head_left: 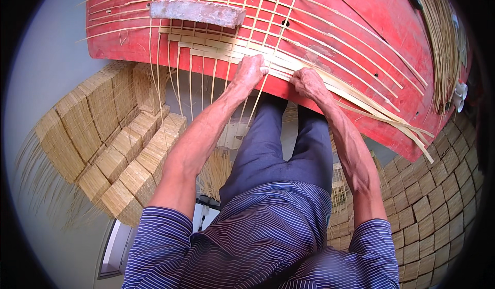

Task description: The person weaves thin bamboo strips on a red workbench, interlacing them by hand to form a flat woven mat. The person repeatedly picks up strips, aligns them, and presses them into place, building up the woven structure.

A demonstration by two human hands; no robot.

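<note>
A woven mat of flat bamboo strips point(211, 48) lies along the near edge of a red board point(116, 44), crossed by thin upright strips that hang over the edge. My left hand point(251, 71) is closed at the mat's near edge, its fingertips pinching a bamboo strip beside one of the uprights. A little to the right, my right hand point(310, 84) is curled closed on the bamboo strips at the board's edge. Their loose ends point(379, 107) run out to the right. What lies inside both sets of fingers is partly hidden.
A whitish brick-like block point(196, 13) rests across the lattice. At the far right lies a bundle of thin strips point(437, 47), with white cups point(460, 93) beside it. Woven stacks stand at lower left point(77, 126) and lower right point(438, 201).
</note>
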